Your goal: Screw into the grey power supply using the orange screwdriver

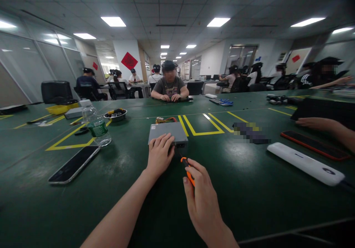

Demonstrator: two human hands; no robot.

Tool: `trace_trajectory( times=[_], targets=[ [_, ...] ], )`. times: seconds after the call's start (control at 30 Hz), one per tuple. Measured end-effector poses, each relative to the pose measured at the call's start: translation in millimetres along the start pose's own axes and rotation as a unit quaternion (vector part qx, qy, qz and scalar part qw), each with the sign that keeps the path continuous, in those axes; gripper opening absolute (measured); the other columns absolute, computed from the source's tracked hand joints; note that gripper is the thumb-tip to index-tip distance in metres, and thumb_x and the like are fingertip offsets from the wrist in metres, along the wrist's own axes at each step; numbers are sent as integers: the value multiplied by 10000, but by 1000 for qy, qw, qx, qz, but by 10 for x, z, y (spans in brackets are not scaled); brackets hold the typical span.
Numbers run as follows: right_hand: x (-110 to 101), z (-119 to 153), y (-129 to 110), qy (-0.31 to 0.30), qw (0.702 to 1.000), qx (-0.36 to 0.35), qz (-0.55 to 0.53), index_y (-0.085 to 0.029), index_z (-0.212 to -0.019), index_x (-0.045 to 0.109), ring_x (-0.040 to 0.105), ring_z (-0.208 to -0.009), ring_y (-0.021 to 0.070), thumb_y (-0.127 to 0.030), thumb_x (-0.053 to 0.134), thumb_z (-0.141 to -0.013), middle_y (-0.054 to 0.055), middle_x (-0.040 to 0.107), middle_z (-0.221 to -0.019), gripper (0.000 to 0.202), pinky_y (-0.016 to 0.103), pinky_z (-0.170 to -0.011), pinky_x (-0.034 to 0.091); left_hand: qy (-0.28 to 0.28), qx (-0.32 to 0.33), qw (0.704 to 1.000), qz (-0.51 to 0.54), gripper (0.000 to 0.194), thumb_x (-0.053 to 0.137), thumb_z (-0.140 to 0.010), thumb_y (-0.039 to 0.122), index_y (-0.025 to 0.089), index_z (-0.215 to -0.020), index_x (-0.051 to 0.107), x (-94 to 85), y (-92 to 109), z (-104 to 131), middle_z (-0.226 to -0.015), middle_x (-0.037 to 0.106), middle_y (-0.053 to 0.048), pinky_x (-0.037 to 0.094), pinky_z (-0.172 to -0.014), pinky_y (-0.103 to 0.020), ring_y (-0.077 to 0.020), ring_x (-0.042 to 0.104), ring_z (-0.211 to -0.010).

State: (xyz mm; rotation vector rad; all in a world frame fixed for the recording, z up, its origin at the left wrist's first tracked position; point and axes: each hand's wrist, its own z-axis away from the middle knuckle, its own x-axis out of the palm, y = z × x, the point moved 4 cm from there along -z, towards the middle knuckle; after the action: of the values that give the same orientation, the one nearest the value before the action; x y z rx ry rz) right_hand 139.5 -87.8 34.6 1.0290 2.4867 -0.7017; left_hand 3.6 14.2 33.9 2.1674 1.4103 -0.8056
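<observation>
Ahead, a gray box lies crosswise beneath the open left hand, nearer than the right hand gripping an orange screwdriver.

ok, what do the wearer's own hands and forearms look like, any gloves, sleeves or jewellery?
Left hand and right hand are both bare: no gloves, rings, watch or bracelet visible. No sleeve on either forearm as far as the picture shows. Slim fingers, no cables or markings I can make out.

Bottle left of power supply, bowl behind bottle, all on table
</observation>
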Motion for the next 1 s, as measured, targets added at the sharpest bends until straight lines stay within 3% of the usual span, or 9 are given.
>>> trace_trajectory(
  times=[0.13, 0.27, 0.4, 0.6, 0.73, 0.87, 1.0],
  targets=[
    [17, 14, -75, -10, 999, -37, -23, -140, -1166, 462, 494, -1157, 236, -143, 354, -911, 168, 508, -1203, 277, 404, -871, 511, -7, -7, 1000, 4, 305, 494, -848, 242, 251, -1151, 529, 2, -1, -2, -1249, 569, -36, 306, -945, -410, -222, 474, -1172],
    [19, 18, -8, 19, 999, -31, -5, -144, -1180, 455, 587, -1034, 210, -191, 384, -933, 144, 581, -1120, 261, 316, -772, 552, -7, -16, 1000, 14, 304, 507, -839, 244, 255, -1142, 530, -7, 0, -9, -1243, 572, -28, 300, -948, -407, -221, 472, -1169],
    [-7, 11, 59, 16, 1000, 9, 11, -168, -1067, 498, 637, -891, 204, -276, 354, -952, 124, 605, -1038, 213, 326, -696, 563, -9, -19, 1000, 19, 310, 513, -833, 238, 258, -1141, 529, -12, 1, -9, -1240, 573, -23, 299, -946, -409, -219, 470, -1169],
    [2, 20, -52, -8, 1000, -19, -12, -135, -1162, 444, 457, -1197, 253, -163, 353, -911, 187, 432, -1289, 268, 425, -885, 495, -10, -19, 1000, 17, 324, 525, -819, 231, 258, -1141, 524, 6, 5, -8, -1247, 568, -23, 295, -946, -411, -221, 468, -1171],
    [39, 17, -36, -15, 998, -53, 5, -164, -1174, 446, 538, -1113, 213, -134, 351, -919, 145, 537, -1182, 274, 346, -829, 531, -10, -19, 1000, 17, 322, 517, -821, 229, 258, -1142, 522, 11, 3, -6, -1249, 566, -26, 294, -949, -414, -224, 465, -1173],
    [12, 5, 44, -7, 1000, 13, 18, -185, -1077, 497, 620, -940, 199, -205, 353, -935, 123, 577, -1085, 203, 314, -707, 557, -14, -20, 1000, 17, 328, 516, -819, 227, 257, -1146, 520, 4, 1, -4, -1248, 566, -25, 296, -951, -415, -224, 461, -1175],
    [3, 18, -35, -6, 1000, 6, -21, -163, -1099, 486, 528, -1097, 239, -171, 357, -909, 160, 480, -1199, 230, 401, -822, 522, -13, -22, 1000, 17, 333, 524, -810, 225, 256, -1142, 528, -2, 5, -6, -1244, 568, -32, 300, -948, -416, -228, 465, -1169]
  ],
)
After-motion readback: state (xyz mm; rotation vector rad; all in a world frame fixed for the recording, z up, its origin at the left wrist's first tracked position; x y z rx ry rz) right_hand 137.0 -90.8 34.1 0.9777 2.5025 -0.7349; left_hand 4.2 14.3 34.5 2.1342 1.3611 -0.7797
